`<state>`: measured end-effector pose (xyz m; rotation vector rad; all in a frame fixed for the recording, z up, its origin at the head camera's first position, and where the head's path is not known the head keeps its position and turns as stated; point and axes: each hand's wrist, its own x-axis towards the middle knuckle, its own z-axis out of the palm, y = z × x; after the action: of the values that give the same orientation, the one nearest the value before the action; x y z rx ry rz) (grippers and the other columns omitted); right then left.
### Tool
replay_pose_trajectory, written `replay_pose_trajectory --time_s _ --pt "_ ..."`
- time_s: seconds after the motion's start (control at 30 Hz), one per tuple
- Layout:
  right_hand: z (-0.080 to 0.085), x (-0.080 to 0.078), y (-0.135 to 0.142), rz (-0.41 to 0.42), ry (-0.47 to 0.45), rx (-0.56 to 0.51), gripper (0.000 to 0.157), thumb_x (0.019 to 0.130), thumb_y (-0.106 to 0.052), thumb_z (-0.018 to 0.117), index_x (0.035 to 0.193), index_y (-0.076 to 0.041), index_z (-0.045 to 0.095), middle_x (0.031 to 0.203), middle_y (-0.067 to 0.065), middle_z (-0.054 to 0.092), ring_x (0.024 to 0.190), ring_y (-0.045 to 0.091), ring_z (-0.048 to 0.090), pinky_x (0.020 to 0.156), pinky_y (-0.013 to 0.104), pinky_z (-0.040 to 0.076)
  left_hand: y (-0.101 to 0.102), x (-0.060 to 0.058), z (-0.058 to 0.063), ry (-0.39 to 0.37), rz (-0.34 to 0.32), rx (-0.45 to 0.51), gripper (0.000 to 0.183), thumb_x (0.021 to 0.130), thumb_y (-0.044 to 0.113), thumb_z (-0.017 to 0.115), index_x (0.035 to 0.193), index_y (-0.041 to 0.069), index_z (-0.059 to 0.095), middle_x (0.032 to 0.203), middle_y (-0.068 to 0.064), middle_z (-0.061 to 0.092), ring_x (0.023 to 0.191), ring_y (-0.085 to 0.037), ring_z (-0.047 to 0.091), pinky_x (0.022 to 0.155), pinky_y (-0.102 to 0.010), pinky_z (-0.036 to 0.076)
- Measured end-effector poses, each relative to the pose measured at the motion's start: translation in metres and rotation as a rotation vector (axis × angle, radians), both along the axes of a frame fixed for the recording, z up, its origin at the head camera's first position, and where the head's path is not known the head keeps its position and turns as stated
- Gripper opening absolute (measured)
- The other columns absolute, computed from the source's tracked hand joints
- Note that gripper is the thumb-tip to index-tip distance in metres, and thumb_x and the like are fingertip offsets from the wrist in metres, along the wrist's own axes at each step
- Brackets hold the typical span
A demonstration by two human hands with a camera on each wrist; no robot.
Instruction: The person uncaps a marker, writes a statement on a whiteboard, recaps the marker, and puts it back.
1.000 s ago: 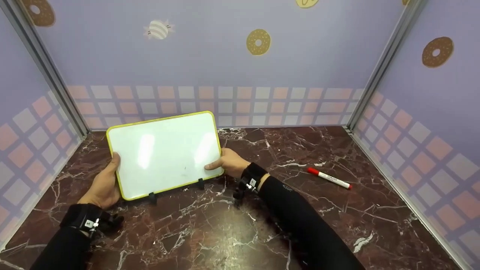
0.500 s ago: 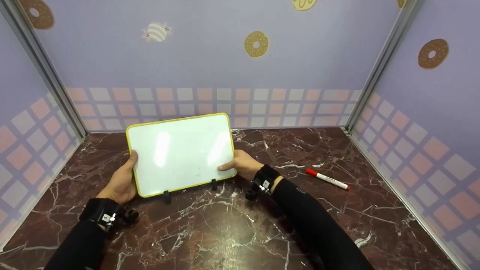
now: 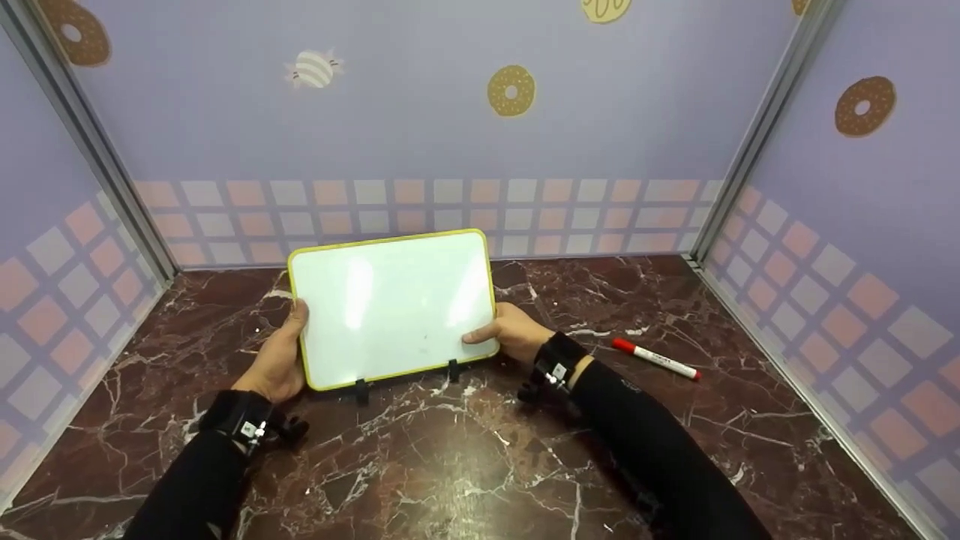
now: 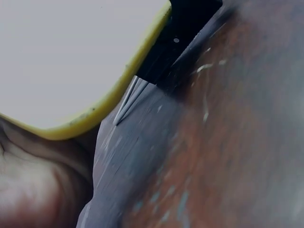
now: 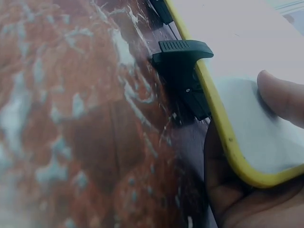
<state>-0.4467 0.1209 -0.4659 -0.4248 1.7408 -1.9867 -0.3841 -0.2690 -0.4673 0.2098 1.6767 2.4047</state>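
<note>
1. Back wall (image 3: 420, 127), biggest thing in view; behind the whiteboard, pink & white squares printed low down.
2. Tabletop (image 3: 465, 457), dark red marble look; below & all round the board; can't tell if the board's weight is on it or on me.
3. Whiteboard (image 3: 397, 307), yellow rim; in front of the wall, between my 2 hands, face toward me, L end dipping a bit lower than R; approx. status: getting hold of it = done, both ends; letting go = not done.
4. My R hand (image 3: 517, 330), at the board's lower R corner; thumb pressed on its face, fingers round behind; gripping it firmly, I'd judge.
5. My L hand (image 3: 279, 358), at the board's L side; thumb along the rim, palm by the lower corner; gripping too, tho fingers behind are hidden.
6. Marker (image 3: 656, 358), white w/ red cap; lying on the table R of the board, well apart from it; cap on, not in either hand; any use of it = not begun, AFAICT.
7. Black clips (image 3: 361, 391), 2 of them, on the board's bottom rim; fitting = looks done, both hooked on.
8. Tiny dark specks (image 3: 425, 337), on the board's lower R part; otherwise no writing that I can make out.
</note>
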Motion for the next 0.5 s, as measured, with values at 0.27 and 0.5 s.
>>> replay_pose_trajectory --time_s 0.27,0.5 --pt "0.000 0.002 0.015 -0.004 -0.003 -0.001 0.036 0.090 0.017 0.077 0.124 0.007 0.073 0.121 0.021 0.080 0.111 0.031 0.079 0.098 0.043 0.066 0.014 -0.001 -0.003 -0.024 0.001 0.011 0.064 0.112 0.069 0.038 0.144 0.016 0.055 0.125 -0.008 0.076 0.114 -0.029 0.075 0.097 -0.059 0.063" --pt "-0.001 0.007 0.029 -0.014 -0.010 -0.013 0.031 0.091 0.019 0.074 0.118 0.005 0.074 0.119 0.020 0.081 0.108 0.030 0.080 0.098 0.043 0.066 0.027 -0.004 -0.001 -0.023 -0.028 0.016 0.061 0.115 0.063 0.039 0.145 0.012 0.055 0.125 -0.010 0.076 0.114 -0.031 0.076 0.097 -0.059 0.064"
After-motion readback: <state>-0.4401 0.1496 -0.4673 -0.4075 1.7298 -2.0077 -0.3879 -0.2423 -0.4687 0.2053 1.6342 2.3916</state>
